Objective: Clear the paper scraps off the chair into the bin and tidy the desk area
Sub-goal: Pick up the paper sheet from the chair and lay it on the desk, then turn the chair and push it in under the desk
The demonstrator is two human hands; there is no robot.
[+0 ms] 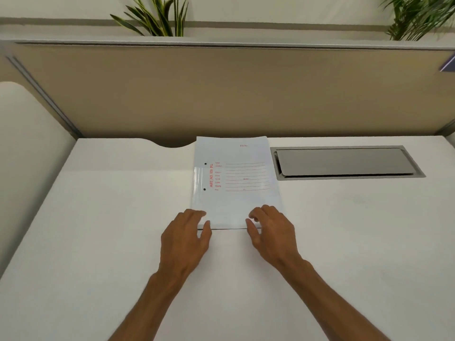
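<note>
A white file folder with red print and two punched holes lies flat on the white desk, its far edge against the partition. My left hand grips the folder's near left corner, fingers on top and thumb at the edge. My right hand grips the near right corner the same way. No chair, bin or paper scraps are in view.
A beige partition panel closes off the back of the desk. A grey cable hatch is set into the desk right of the folder. Plants stand behind the partition. A white rounded surface is at the left.
</note>
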